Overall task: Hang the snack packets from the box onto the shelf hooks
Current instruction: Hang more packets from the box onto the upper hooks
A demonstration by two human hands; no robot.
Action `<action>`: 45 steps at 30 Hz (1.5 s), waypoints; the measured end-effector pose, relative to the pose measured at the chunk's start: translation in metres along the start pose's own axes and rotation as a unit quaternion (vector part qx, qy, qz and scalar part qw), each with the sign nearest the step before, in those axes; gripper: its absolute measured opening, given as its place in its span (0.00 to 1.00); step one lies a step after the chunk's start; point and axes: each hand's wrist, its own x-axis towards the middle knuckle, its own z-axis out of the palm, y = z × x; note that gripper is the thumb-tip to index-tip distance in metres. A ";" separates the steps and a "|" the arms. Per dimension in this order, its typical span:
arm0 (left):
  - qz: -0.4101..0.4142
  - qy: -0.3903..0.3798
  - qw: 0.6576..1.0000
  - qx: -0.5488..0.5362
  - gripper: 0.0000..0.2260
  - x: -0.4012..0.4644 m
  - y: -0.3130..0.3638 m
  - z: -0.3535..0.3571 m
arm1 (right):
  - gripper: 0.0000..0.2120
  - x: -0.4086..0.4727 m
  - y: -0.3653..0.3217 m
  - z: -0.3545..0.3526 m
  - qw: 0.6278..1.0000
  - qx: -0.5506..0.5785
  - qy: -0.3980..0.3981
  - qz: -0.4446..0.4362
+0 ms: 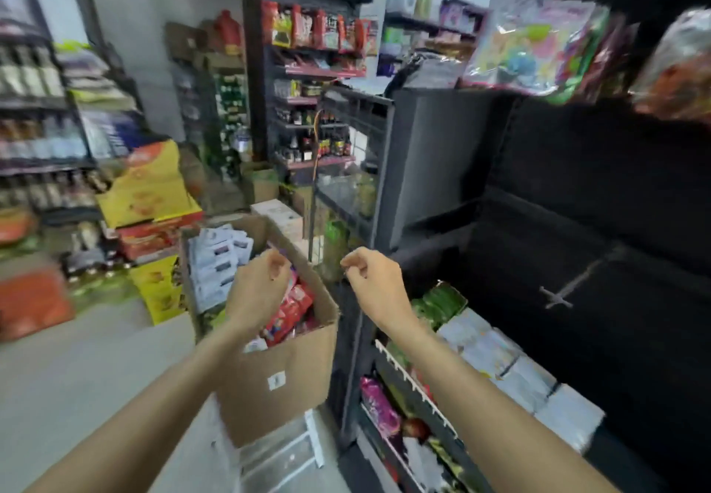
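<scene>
Now, box: open cardboard carton on the floor, long axis running away from the viewer, just left of the dark shelf
Packets: red and white snack packets stand packed inside the carton; which way each points is too blurred to tell
Left hand: above the carton's packets; fingers loosely curled, holding nothing
Right hand: beside the shelf post; fingers curled inward, thumb near forefinger; whether it pinches anything cannot be told
Hanging bags: pastel packets hang at upper right; blurred

Matt cardboard box, glossy packets
</scene>
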 end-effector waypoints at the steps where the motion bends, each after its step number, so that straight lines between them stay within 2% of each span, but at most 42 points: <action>1: -0.021 -0.006 1.000 0.016 0.05 0.010 -0.024 -0.006 | 0.11 0.013 0.000 0.025 1.000 0.005 -0.020 0.015; 5: -0.101 -0.057 0.992 0.053 0.05 0.043 -0.092 -0.022 | 0.11 0.059 0.011 0.108 0.993 -0.011 -0.105 0.049; 7: -0.107 -0.093 0.986 0.090 0.07 0.062 -0.119 -0.022 | 0.12 0.077 0.023 0.143 0.986 -0.026 -0.150 0.066; 12: -0.085 -0.191 0.951 0.229 0.18 0.115 -0.170 -0.009 | 0.21 0.125 0.052 0.207 0.971 -0.085 -0.215 0.066; 16: -0.126 -0.225 0.934 0.248 0.23 0.140 -0.196 0.019 | 0.31 0.156 0.063 0.243 0.955 -0.080 -0.279 0.057; 21: -0.197 -0.229 0.922 0.244 0.31 0.169 -0.235 0.038 | 0.29 0.193 0.069 0.281 0.931 -0.078 -0.354 0.044; 25: -0.248 -0.288 0.890 0.251 0.39 0.186 -0.251 0.047 | 0.24 0.213 0.061 0.311 0.916 -0.031 -0.397 0.049; 29: -0.255 -0.306 0.877 0.269 0.41 0.192 -0.261 0.056 | 0.16 0.216 0.055 0.338 0.936 0.033 -0.341 0.084; 33: -0.274 -0.281 0.883 0.257 0.35 0.195 -0.264 0.062 | 0.05 0.219 0.053 0.355 0.948 0.055 -0.272 0.155; 38: -0.281 -0.238 0.904 0.217 0.21 0.205 -0.258 0.063 | 0.09 0.220 0.048 0.365 0.958 0.074 -0.209 0.180; 42: -0.250 -0.161 0.940 0.168 0.24 0.205 -0.247 0.057 | 0.12 0.222 0.057 0.342 0.949 0.170 -0.187 0.186; 45: -0.276 -0.116 0.942 0.151 0.24 0.204 -0.236 0.052 | 0.07 0.228 0.068 0.322 0.947 0.215 -0.150 0.184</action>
